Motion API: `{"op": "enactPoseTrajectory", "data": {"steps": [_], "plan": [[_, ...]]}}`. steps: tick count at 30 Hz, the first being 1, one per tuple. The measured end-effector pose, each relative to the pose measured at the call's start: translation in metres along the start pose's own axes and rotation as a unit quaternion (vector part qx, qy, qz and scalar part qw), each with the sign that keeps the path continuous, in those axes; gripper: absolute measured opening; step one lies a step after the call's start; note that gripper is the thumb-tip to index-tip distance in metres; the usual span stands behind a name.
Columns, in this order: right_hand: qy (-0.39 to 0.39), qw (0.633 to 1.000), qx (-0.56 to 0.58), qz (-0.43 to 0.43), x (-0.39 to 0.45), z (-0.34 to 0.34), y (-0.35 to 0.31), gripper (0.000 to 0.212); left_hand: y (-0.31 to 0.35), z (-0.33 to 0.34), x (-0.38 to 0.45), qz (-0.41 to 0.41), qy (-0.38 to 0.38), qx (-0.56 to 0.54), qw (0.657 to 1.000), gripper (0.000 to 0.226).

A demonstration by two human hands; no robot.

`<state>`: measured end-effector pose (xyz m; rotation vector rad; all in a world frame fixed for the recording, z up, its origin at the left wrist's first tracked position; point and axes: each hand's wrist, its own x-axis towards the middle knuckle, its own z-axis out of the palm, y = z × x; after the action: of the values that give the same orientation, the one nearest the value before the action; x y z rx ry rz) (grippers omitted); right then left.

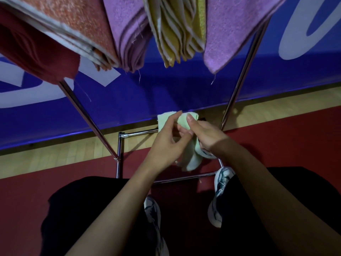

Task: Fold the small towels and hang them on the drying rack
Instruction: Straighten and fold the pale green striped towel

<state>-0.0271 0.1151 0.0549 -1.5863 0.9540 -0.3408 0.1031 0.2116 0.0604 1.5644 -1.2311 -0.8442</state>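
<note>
A small pale green towel (191, 159) hangs bunched between both hands, in front of me and below the rack. My left hand (166, 145) pinches its upper left part, where a corner sticks up. My right hand (206, 135) grips the upper right part, thumb on top of a fold. The towel's lower end droops beneath the hands. Overhead, the drying rack (241, 71) carries folded towels: a dark red one (36, 52), an orange one (77, 28), a purple one (127, 37), a yellow one (177, 34) and another purple one (232, 37).
The rack's chrome legs (88, 115) slope down to a base frame (120, 154) on the red floor. A blue banner (166, 85) with white lettering runs behind, above a strip of wooden floor. My shoes (221, 183) stand by the base bar.
</note>
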Motion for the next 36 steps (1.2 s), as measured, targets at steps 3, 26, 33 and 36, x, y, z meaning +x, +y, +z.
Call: {"op": "enactPoseTrajectory", "data": {"steps": [3,26,33,36], "plan": [[0.005,0.999,0.036,0.019,0.003,-0.001,0.000,0.068,-0.002,-0.004,0.002,0.007,0.011,-0.013,1.000,0.055],[-0.039,0.996,-0.059,-0.048,-0.013,0.001,-0.012,0.067,0.000,-0.031,0.016,0.093,0.026,0.075,0.992,0.016],[-0.135,0.913,-0.383,-0.035,-0.012,-0.004,-0.002,0.020,0.018,-0.060,0.016,0.054,0.041,-0.182,0.981,0.025],[-0.142,0.892,-0.429,-0.006,-0.009,-0.002,0.005,0.037,0.021,-0.071,0.019,0.016,0.073,-0.272,0.959,0.020]]}}
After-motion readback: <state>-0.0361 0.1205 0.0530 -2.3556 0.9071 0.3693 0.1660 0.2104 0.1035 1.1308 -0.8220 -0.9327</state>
